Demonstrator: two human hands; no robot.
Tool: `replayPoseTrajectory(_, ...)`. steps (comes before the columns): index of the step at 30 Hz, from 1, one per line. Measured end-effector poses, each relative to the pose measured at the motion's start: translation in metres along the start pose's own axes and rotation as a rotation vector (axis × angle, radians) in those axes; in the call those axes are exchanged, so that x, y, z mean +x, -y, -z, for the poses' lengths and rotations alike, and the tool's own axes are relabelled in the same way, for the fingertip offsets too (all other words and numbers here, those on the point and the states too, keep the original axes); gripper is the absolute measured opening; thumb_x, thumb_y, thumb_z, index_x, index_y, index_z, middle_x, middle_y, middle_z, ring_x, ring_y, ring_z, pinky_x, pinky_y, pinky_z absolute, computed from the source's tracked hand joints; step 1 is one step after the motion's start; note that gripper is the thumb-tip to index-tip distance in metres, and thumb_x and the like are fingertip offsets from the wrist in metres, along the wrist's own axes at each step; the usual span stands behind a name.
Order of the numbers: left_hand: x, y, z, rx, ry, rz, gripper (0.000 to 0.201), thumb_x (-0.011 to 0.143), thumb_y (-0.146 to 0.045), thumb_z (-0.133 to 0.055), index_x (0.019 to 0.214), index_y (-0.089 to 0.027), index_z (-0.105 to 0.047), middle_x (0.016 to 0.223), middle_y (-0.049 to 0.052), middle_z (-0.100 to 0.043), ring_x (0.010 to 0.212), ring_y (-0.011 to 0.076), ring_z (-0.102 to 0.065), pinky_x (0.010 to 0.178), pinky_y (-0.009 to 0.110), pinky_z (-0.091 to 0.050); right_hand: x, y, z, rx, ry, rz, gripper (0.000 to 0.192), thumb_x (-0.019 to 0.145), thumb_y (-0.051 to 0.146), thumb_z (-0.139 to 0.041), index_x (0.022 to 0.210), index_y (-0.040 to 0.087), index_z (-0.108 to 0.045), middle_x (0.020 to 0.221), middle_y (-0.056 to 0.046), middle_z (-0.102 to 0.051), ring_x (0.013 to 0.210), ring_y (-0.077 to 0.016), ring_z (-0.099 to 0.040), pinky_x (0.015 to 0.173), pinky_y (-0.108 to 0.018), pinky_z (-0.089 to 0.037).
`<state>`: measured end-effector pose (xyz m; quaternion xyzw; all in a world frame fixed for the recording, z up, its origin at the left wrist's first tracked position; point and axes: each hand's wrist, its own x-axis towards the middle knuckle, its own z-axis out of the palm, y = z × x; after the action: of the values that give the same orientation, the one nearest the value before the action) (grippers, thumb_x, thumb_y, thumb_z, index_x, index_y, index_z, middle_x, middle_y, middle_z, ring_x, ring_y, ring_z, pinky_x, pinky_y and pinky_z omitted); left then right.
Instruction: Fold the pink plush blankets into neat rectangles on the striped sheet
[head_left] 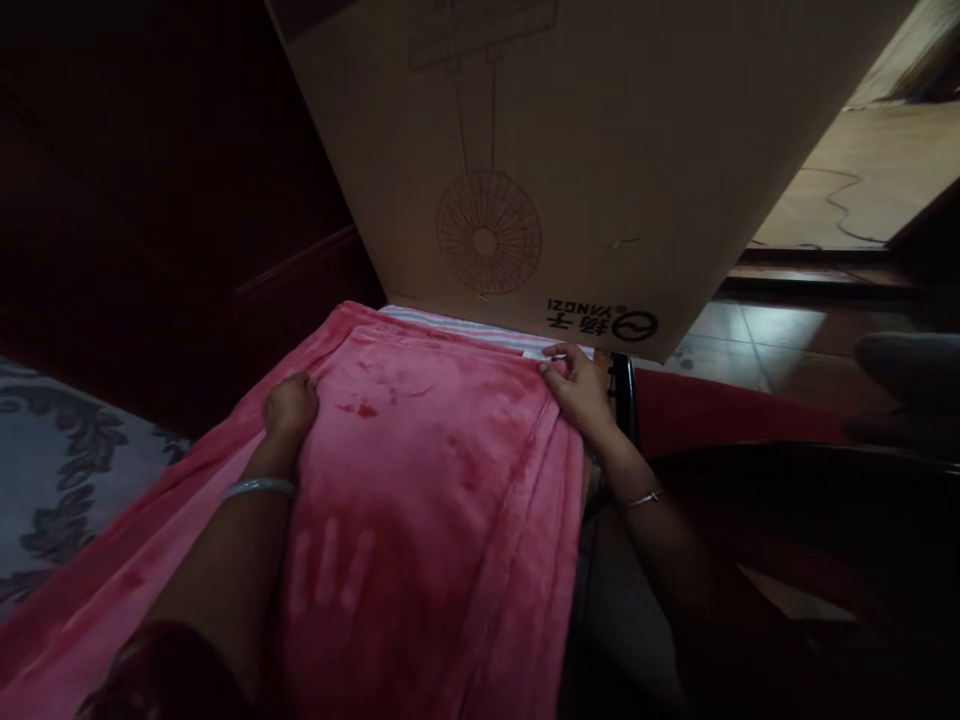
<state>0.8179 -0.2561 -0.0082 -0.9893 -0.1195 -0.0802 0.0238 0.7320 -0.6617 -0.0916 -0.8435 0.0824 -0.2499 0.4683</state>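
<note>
Pressing down on a pink blanket (427, 480), the left hand (290, 405) rests knuckles up with its fingers curled into the cloth near the left fold; whether they pinch any cloth cannot be told. The right hand (577, 385) lies at the blanket's far right corner, fingers bent and loosely closed on the edge. Just beyond those fingertips stands a cardboard box (570, 150) printed with a fan. A patterned cover (52, 470) lies left of the left hand.
</note>
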Motion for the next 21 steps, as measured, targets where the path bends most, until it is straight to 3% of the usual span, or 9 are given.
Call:
replayPoseTrajectory(4,0.005,-0.014,0.013,-0.047,0.009,0.037,0.056,0.1,-0.041,-0.03,0.119,-0.007,-0.069,0.119,0.024,-0.071,0.111,0.0367,-0.066,0.086,0.044,-0.053,-0.001,0.005,0.0,0.035,-0.033,-0.002,0.034,0.084,0.047,-0.054,0.1,0.02,-0.067,0.07,0.001,-0.062,0.064,-0.0175,-0.054,0.065,-0.029,-0.041)
replayPoseTrajectory(8,0.015,-0.038,0.018,-0.026,0.065,-0.065,0.055,0.098,-0.046,-0.034,0.113,-0.01,-0.072,0.121,0.022,-0.071,0.112,0.0352,-0.065,0.087,0.041,-0.052,-0.001,0.012,0.003,0.01,-0.042,0.019,0.031,0.086,0.048,-0.052,0.093,0.022,-0.068,0.084,-0.003,-0.071,0.077,-0.0204,-0.061,0.073,-0.03,-0.044)
replayPoseTrajectory(10,0.02,-0.045,0.015,0.019,0.076,-0.074,0.05,0.097,-0.044,-0.039,0.113,-0.01,-0.072,0.121,0.021,-0.071,0.111,0.0348,-0.064,0.087,0.041,-0.05,-0.002,0.013,0.005,-0.019,-0.014,0.009,0.032,0.083,0.05,-0.058,0.097,0.023,-0.069,0.077,-0.001,-0.068,0.073,-0.0206,-0.06,0.071,-0.029,-0.043)
replayPoseTrajectory(14,0.024,-0.047,0.008,0.003,-0.033,-0.022,0.044,0.099,-0.034,-0.037,0.121,-0.01,-0.067,0.12,0.018,-0.071,0.103,0.0281,-0.063,0.084,0.034,-0.048,-0.003,0.014,0.008,-0.012,0.036,-0.005,0.038,0.082,0.051,-0.059,0.107,0.024,-0.067,0.063,0.004,-0.058,0.063,-0.0196,-0.055,0.065,-0.028,-0.041)
replayPoseTrajectory(17,0.025,-0.044,0.006,-0.034,-0.048,0.028,0.045,0.101,-0.032,-0.037,0.128,-0.008,-0.063,0.121,0.017,-0.07,0.1,0.0241,-0.06,0.084,0.032,-0.046,-0.003,0.012,0.008,0.072,0.027,0.028,0.035,0.089,0.051,-0.049,0.104,0.025,-0.065,0.081,0.0,-0.067,0.077,-0.0202,-0.061,0.072,-0.029,-0.044)
replayPoseTrajectory(21,0.03,-0.044,0.007,0.021,0.045,-0.006,0.044,0.101,-0.035,-0.038,0.125,-0.008,-0.064,0.121,0.016,-0.069,0.099,0.0225,-0.058,0.085,0.031,-0.045,0.0,0.009,0.006,0.183,-0.029,0.074,0.036,0.094,0.042,-0.033,0.092,0.026,-0.064,0.098,-0.002,-0.071,0.099,-0.0215,-0.063,0.087,-0.031,-0.045)
